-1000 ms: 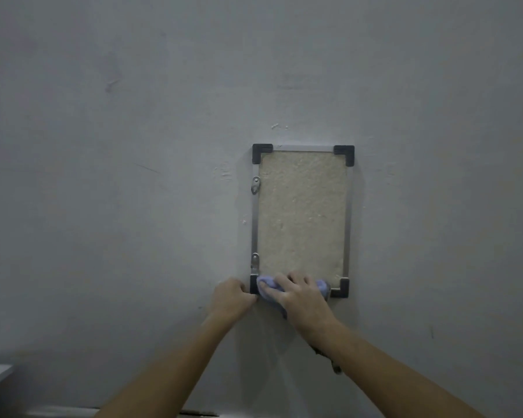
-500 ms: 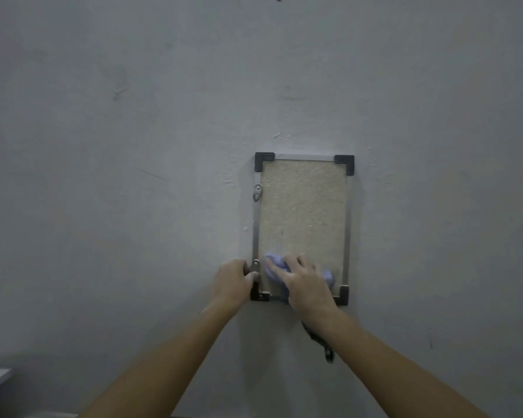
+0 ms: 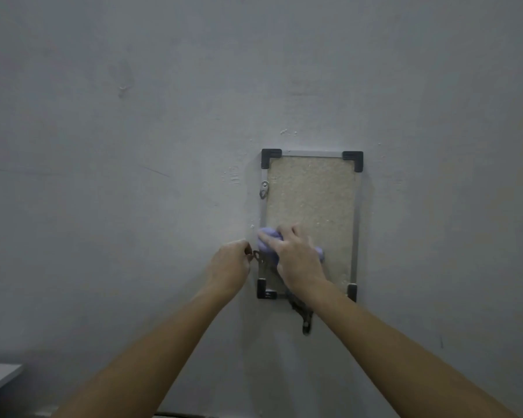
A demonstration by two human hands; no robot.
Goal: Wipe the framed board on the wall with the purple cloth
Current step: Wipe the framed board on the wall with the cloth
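Right hand [image 3: 296,260] has slid the purple cloth [image 3: 267,233] up off the bottom rail, flat fingers pressing it onto the framed board [image 3: 314,194]. Just beside it, left hand [image 3: 230,265] curls at the hanger tab [image 3: 258,254], can't tell if it's pinching.

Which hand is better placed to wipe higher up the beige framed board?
Right. The right hand presses the purple cloth on the beige metal-framed board, bare board above it. The left hand pinches the frame's small metal tab.
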